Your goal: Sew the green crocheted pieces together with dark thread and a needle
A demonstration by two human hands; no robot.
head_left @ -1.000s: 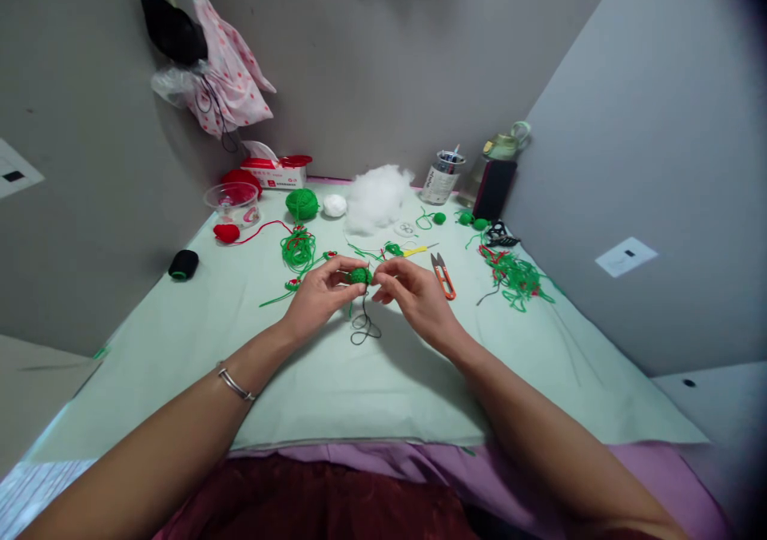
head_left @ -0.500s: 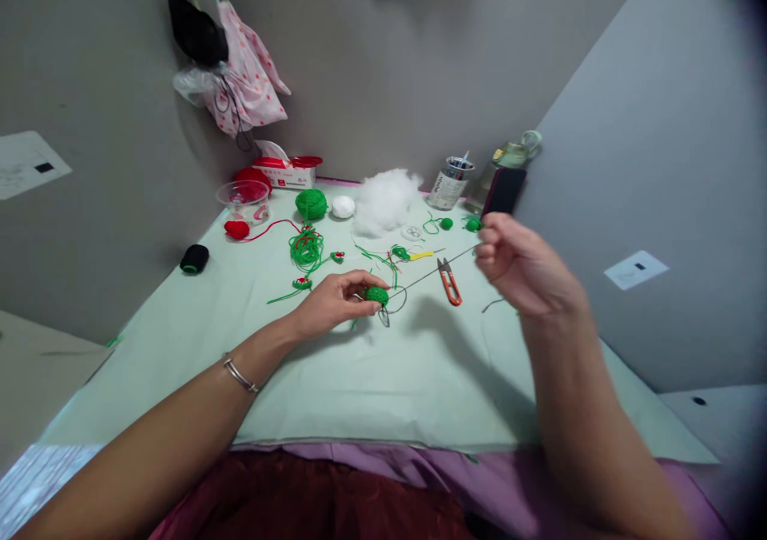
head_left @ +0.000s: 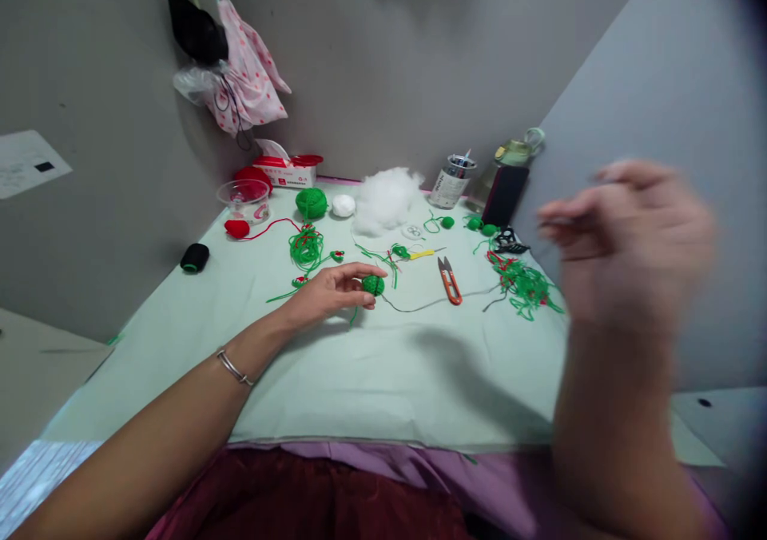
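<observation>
My left hand [head_left: 339, 288] pinches a small green crocheted ball [head_left: 372, 285] with a dark strand across it, just above the table. From the ball a dark thread [head_left: 413, 309] runs right along the table towards a tangle of green and red yarn [head_left: 527, 286]. My right hand [head_left: 635, 240] is raised at the right and smeared by motion; its fingertips look pinched, but what is between them cannot be made out. Orange-handled thread snips [head_left: 449, 281] lie between the hands, beside a yellow-handled tool [head_left: 422, 255].
Behind lie white stuffing [head_left: 388, 200], a green yarn ball [head_left: 311, 203], a white ball [head_left: 343, 206] and a clear tub [head_left: 245, 204]. A can of pens [head_left: 451, 183], a phone [head_left: 505, 196] and a bottle stand at the back right. Walls rise behind and beside the table [head_left: 371, 388].
My right hand has moved right and up, uncovering the yarn tangle. The thread, taut before, now lies slack in a curve. The ball has shifted slightly up and left with my left hand.
</observation>
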